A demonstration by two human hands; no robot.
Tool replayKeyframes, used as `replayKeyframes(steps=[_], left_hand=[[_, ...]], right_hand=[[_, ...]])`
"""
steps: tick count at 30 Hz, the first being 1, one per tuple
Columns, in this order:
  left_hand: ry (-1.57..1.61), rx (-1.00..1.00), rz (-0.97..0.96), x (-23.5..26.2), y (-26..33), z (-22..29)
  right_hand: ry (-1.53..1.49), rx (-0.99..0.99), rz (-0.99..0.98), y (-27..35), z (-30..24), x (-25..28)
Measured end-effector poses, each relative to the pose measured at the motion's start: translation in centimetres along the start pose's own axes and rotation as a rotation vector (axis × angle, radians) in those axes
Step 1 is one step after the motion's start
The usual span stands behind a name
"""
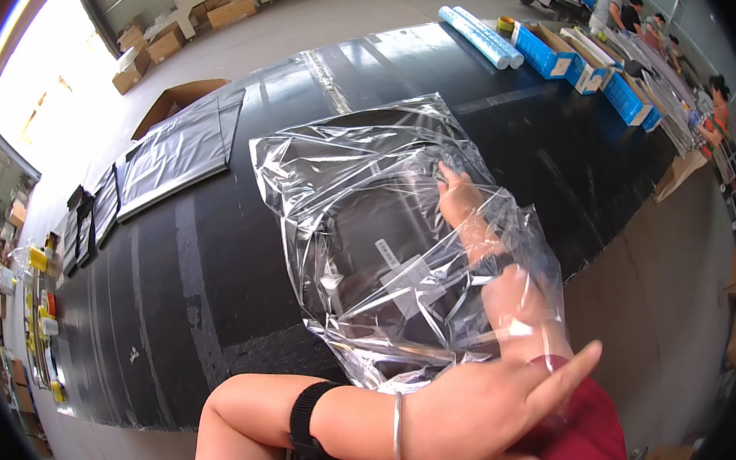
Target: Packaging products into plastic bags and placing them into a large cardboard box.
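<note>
A large clear plastic bag (303, 174) lies crumpled on the black-topped table. Under its film shows something flat and dark, along with a small white label (385, 253) and a pale, see-through square. My right hand (460, 197) and forearm, with a black wristband, are inside the bag; its fingers reach toward the far right corner, blurred by the film. Across the front comes my left arm, with a black strap and a silver bangle. My left hand (486, 411) is by the bag's near right end, palm down, one finger stretched to the right and the thumb apart.
Flat black sheets or bags (180, 154) lie on the table (242, 283) at the left. Blue-white rolls (483, 38) and blue boxes (544, 50) line the far right edge. Several people (614, 7) stand beyond. Cardboard boxes (165, 43) sit on the floor behind.
</note>
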State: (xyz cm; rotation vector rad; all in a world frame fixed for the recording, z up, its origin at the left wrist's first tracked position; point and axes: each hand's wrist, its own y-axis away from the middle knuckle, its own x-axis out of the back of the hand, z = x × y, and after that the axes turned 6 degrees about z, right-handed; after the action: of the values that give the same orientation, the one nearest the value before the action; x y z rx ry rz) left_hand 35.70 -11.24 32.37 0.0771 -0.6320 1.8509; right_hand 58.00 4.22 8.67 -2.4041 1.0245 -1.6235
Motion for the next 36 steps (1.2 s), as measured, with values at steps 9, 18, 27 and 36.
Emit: replayKeyframes(steps=[9,18,27,36], left_hand=[[0.413,-0.034,-0.218,-1.4,-0.7,-0.3],[-0.359,0.126,-0.209,-1.0,0.0,-1.1],[-0.079,-0.022,-0.149,-0.9,-2.2,-2.2],[-0.600,0.471,0.029,-0.9,-0.2,1.3]], right_hand=[[0.054,-0.449,0.125,-5.7,8.0,-1.5],[0.261,0.149,-0.012,8.7,9.0,2.7],[0.216,-0.404,0.217,18.4,18.0,14.0],[-1.237,-1.230,-0.084,20.0,12.8,8.4]])
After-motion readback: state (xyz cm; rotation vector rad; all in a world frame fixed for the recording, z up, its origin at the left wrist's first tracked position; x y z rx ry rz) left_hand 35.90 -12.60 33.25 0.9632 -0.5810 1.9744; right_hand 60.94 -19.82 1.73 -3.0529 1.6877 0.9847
